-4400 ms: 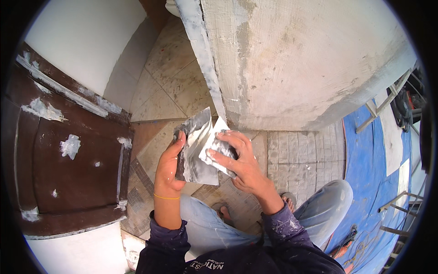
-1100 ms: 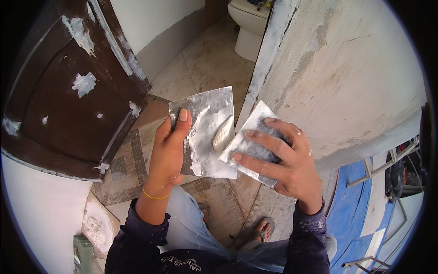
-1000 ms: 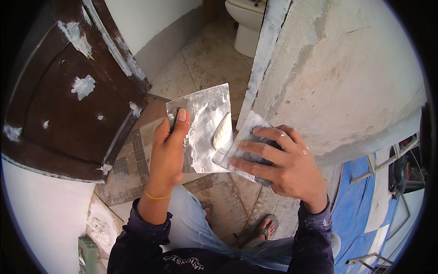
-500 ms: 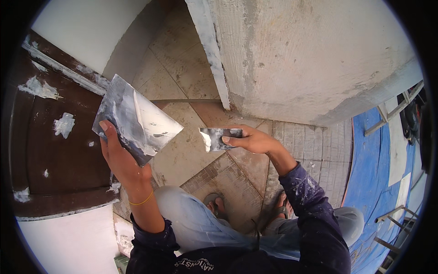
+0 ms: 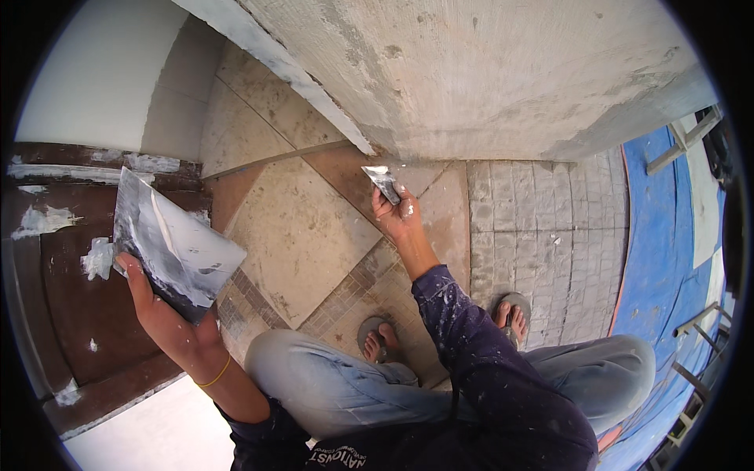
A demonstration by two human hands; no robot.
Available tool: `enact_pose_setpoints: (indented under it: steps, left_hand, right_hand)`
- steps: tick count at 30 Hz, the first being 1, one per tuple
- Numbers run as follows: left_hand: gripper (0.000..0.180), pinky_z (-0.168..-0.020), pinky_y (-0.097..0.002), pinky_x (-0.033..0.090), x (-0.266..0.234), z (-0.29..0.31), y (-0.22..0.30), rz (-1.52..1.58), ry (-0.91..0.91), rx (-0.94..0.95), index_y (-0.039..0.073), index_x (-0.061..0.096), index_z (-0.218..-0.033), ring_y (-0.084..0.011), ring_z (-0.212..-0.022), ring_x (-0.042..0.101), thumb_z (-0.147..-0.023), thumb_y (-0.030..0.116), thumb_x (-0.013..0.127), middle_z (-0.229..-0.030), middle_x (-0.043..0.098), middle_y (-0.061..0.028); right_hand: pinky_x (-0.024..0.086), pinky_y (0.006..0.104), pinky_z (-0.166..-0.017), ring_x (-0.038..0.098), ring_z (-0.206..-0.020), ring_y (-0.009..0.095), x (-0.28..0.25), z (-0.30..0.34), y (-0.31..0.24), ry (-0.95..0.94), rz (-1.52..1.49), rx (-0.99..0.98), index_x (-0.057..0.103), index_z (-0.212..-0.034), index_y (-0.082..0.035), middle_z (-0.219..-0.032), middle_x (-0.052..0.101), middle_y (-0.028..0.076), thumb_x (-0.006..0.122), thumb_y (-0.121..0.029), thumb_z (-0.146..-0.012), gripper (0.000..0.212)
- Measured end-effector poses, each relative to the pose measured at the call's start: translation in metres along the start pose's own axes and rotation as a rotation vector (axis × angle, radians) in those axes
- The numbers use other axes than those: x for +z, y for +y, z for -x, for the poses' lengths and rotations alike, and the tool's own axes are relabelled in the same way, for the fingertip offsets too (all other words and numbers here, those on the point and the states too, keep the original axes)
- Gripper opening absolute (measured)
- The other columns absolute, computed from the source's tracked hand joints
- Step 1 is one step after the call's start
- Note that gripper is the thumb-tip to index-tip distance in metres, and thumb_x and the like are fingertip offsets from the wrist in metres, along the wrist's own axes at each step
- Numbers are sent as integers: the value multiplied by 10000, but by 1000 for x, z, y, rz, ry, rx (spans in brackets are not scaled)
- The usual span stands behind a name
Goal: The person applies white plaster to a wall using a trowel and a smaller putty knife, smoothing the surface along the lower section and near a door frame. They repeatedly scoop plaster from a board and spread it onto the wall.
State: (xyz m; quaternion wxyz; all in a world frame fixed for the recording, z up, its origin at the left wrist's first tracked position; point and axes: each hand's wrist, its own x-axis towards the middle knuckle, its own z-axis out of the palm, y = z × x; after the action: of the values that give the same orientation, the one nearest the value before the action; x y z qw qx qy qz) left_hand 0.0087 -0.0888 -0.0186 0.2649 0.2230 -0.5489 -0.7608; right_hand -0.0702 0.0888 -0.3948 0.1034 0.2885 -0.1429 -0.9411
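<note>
My left hand (image 5: 177,330) grips a flat rectangular metal plate (image 5: 200,250) by its lower left edge, thumb on top. Grey and white putty is smeared over the plate, with a raised ridge running across it. In my right hand (image 5: 402,224), held out toward the foot of the wall, is a small putty knife (image 5: 382,184). White putty coats the knife's far edge, and a few specks stick to my fingers. Beneath and beside the plate is a dark brown wooden door (image 5: 94,310) with white putty patches.
A rough, partly plastered wall (image 5: 487,78) with a pale edge rises ahead. Patterned tiles (image 5: 306,228) cover the floor around my sandalled feet. Along the right, a blue tarp (image 5: 656,243) lies under metal frame legs (image 5: 685,141). A white surface (image 5: 157,432) sits at the lower left.
My right hand has reached farther ahead and turned, so the putty knife now points away from me. The plate in my left hand has shifted left and lower in view. The view has turned.
</note>
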Motion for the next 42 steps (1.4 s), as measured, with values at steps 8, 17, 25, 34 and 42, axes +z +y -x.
enact_pose_setpoints:
  steps: [8,17,25,34,42]
  left_hand:
    - [476,-954,-390,478,-1,2,0,-92,65,76,24,503,-1338,-229,-1100,604,-998,356,540,-1255,604,-85]
    - [455,-894,-389,513,3,3,0,-107,63,45,31,519,-1314,-223,-1039,631,-998,359,539,-1218,621,-85]
    - [463,-905,-383,505,2,1,0,-124,76,33,31,518,-1316,-220,-1057,624,-994,362,544,-1234,616,-79]
    - [454,-923,-380,492,1,0,0,-106,68,34,24,521,-1316,-216,-1072,617,-997,347,543,-1243,614,-75]
    - [444,-945,-376,482,-25,-6,11,-169,2,29,22,513,-1328,-217,-1097,610,-1000,321,542,-1267,606,-83]
  right_hand:
    - [562,424,-888,611,-1086,363,17,-15,9,-67,-272,45,504,-1212,97,-1193,603,244,394,-147,-1005,337]
    - [567,416,-873,607,-1077,381,22,-21,10,-134,-337,87,479,-1231,117,-1190,595,262,356,-164,-1018,374]
    - [579,423,-834,638,-1007,386,29,-27,2,-31,-279,40,516,-1152,113,-1130,622,263,360,-183,-1006,366]
    - [586,445,-781,639,-962,416,40,-37,-32,77,-196,105,480,-1167,120,-1113,605,289,343,-153,-979,359]
    - [589,473,-788,640,-979,394,33,21,-103,121,-78,-49,490,-1178,94,-1129,608,262,378,-133,-960,334]
